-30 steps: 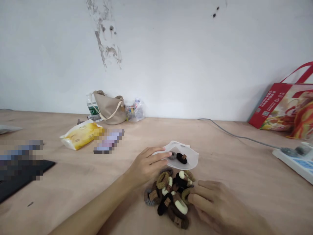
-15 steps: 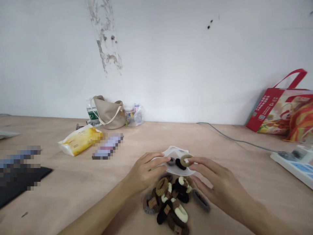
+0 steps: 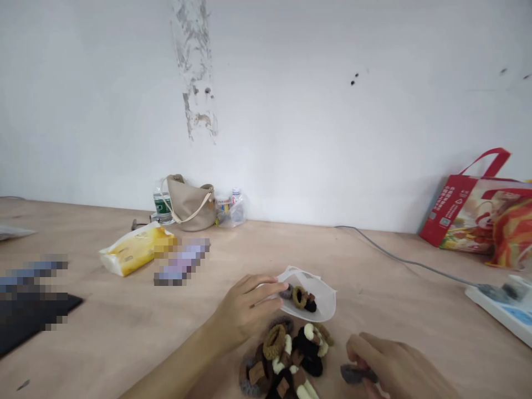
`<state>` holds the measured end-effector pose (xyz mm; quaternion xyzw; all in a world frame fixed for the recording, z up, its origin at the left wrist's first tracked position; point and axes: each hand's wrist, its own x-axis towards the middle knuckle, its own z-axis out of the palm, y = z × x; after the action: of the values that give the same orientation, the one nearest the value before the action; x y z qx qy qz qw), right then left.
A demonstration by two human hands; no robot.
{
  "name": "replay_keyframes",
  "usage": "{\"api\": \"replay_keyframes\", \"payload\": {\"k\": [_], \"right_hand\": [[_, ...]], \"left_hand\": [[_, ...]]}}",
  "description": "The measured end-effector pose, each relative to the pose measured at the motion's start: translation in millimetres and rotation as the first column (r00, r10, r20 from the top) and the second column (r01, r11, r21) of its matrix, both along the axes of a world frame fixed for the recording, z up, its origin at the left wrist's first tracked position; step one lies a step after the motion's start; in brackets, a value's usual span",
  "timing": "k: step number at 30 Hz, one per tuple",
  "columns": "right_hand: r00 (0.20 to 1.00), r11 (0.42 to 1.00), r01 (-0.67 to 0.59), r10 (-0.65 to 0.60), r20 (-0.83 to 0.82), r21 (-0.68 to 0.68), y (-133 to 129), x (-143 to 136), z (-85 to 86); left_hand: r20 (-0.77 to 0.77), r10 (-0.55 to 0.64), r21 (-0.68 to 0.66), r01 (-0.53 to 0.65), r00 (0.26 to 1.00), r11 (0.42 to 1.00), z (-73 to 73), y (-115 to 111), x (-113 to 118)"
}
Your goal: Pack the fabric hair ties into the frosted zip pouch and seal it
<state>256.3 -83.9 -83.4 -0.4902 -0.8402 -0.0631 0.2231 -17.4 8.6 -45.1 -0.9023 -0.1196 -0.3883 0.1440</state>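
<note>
A white bag (image 3: 326, 296) lies open on the table with a grey, an olive-brown (image 3: 298, 297) and a black hair tie inside. My left hand (image 3: 249, 305) rests at the bag's left edge, fingertips on it, fingers apart. Nearer to me sits a pile of fuzzy hair ties in brown (image 3: 274, 342), black, cream and grey. To the right of the pile, my right hand (image 3: 386, 366) has its fingers closed on a dark grey hair tie (image 3: 353, 374), which is partly hidden by them.
Further left lie a yellow tissue pack (image 3: 139, 249), a blurred phone (image 3: 183, 263) and a black flat object (image 3: 37, 316). A beige bag (image 3: 191, 205) stands by the wall. On the right are a red bag (image 3: 457, 202), a cable and a power strip (image 3: 501, 310).
The olive-brown hair tie has left my right hand and lies in the bag. My right hand has moved down and right and taken hold of the grey hair tie. The view has tilted up.
</note>
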Motion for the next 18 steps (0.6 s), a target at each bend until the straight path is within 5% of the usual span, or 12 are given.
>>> {"api": "replay_keyframes", "payload": {"k": [6,12,18], "right_hand": [[0.987,0.992,0.106,-0.096,-0.127,0.068,32,-21,41.4],[0.988,0.990,0.116,-0.107,-0.110,0.077,30,-29,14.1],[0.983,0.984,0.091,-0.113,-0.143,-0.154,21,-31,-5.1]], "left_hand": [[-0.026,-0.015,0.029,0.016,1.000,0.999,3.2,-5,3],[0.010,-0.015,0.019,0.014,1.000,1.000,0.7,-5,4],[0.013,-0.018,0.003,0.018,1.000,1.000,-5.6,1,4]]}}
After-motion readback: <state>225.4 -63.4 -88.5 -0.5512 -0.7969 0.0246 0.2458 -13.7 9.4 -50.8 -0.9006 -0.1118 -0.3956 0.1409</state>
